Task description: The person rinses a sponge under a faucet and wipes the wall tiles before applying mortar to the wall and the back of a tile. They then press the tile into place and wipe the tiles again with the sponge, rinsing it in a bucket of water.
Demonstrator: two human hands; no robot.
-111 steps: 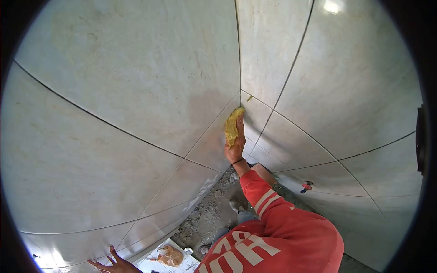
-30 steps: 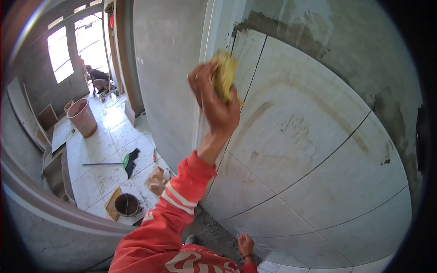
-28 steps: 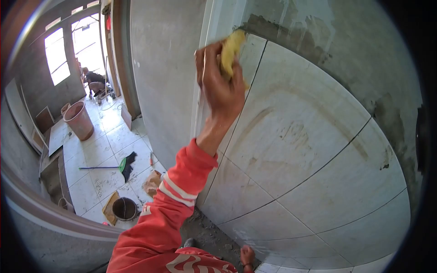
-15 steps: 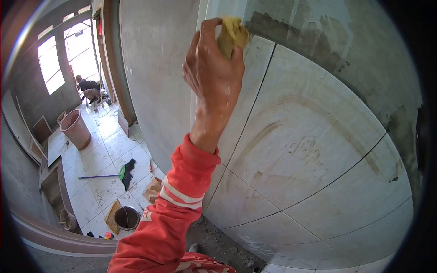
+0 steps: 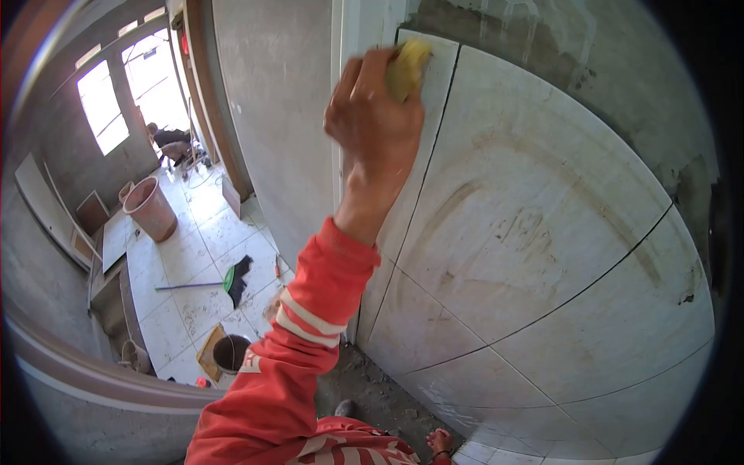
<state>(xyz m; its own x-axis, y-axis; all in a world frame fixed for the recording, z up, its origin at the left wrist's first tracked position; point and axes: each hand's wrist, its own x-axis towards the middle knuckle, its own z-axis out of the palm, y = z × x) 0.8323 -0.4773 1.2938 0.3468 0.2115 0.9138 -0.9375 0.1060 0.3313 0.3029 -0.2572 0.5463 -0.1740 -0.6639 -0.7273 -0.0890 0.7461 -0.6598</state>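
Note:
My left hand (image 5: 376, 108), in a red sleeve (image 5: 329, 279) with pale bands, is raised to the wall. Its fingers and thumb are closed around a yellow sponge (image 5: 408, 68), which lies against the upper part of a narrow white wall tile (image 5: 440, 58), beside the pale door frame. Brown curved smears mark the large tile (image 5: 535, 186) to the right. Low down, near my body, my right hand (image 5: 439, 441) has its fingers curled and a dark band at the wrist. Whether it holds anything is too small to tell.
Through the doorway on the left are a pink bin (image 5: 151, 211), a green broom head (image 5: 230, 282), a dark bucket (image 5: 230, 353) and a crouching person (image 5: 172, 143). Rubble lies on the rough floor (image 5: 364, 387) below. Bare cement wall (image 5: 612, 85) rises above the tiles.
The sponge in my left hand has moved down from the tile's upper corner onto its face. My right hand has come into view at the bottom. The whole view has shifted slightly.

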